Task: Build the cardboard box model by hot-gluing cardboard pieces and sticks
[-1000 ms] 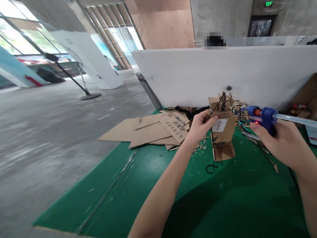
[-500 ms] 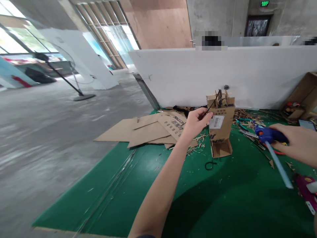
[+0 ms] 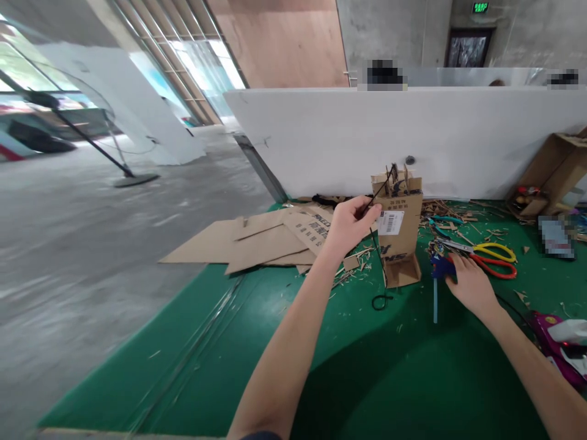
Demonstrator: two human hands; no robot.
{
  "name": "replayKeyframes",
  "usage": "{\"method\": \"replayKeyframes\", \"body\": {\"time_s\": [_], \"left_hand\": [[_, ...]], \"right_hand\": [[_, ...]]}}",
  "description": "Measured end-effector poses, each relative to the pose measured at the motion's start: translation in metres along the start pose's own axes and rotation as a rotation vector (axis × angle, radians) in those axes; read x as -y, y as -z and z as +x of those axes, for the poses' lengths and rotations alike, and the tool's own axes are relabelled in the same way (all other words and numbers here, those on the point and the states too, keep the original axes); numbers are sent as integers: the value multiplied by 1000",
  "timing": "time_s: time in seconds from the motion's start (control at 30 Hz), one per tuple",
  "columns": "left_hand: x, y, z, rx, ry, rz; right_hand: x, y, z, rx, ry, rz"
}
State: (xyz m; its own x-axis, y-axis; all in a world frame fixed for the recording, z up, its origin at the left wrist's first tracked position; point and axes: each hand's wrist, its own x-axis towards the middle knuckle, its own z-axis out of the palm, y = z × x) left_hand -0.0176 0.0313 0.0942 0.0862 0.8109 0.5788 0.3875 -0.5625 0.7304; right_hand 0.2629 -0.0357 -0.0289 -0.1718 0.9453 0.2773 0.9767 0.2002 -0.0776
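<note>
My left hand (image 3: 353,229) is closed in a pinch on a thin black cord (image 3: 378,190), beside an upright cardboard structure (image 3: 398,226). The cord runs up to the structure's top, where several cardboard strips stick out; its lower end hangs down and curls into a loop on the table. To the right, my right hand (image 3: 472,287) is low over the table with its fingers around a blue hot glue gun (image 3: 441,267). A pale glue stick (image 3: 435,302) juts out of the gun toward me. The gun's handle is partly hidden under the hand.
Scissors with red and yellow handles (image 3: 495,252) and teal-handled pliers (image 3: 443,223) lie behind my right hand. Flat cardboard sheets (image 3: 261,247) and scraps cover the back left. A magenta device (image 3: 550,342) sits at right. A white partition (image 3: 321,140) borders the green table (image 3: 220,366).
My right hand has brought the glue gun leftward and down to the table, near the cardboard structure, uncovering the scissors. The left hand keeps its pinch on the cord. The view has shifted slightly right.
</note>
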Motion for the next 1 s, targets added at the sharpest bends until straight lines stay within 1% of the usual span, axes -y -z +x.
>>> {"method": "replayKeyframes", "body": {"time_s": [0.1,0.2,0.37,0.43,0.57,0.6,0.63,0.73,0.8,0.87,0.93,1.0], "left_hand": [[-2,1,0,2,-5,26],[-2,2,0,17,-4,16],[8,1,1,25,37,-101],[12,0,1,36,57,-168],[14,-1,1,51,104,-258],[14,-2,1,50,113,-283],[15,-3,1,48,117,-312],[18,-7,2,48,100,-405],[22,-9,3,43,80,-461],[26,-12,3,40,70,-500],[29,-14,4,30,70,-515],[30,-15,5,9,76,-510]], "right_hand": [[-7,-9,-1,-59,-19,96],[-10,-8,-4,-155,-77,262],[-5,3,-19,-429,-191,580],[-1,6,-25,-493,-172,661],[7,8,-29,-663,-75,737],[9,10,-27,-680,-69,762],[11,13,-25,-661,-66,794],[14,27,-8,-508,-63,904],[16,39,8,-502,-73,957],[17,48,24,-491,-45,970],[18,52,36,-513,-46,981],[18,48,43,-544,-25,952]]}}
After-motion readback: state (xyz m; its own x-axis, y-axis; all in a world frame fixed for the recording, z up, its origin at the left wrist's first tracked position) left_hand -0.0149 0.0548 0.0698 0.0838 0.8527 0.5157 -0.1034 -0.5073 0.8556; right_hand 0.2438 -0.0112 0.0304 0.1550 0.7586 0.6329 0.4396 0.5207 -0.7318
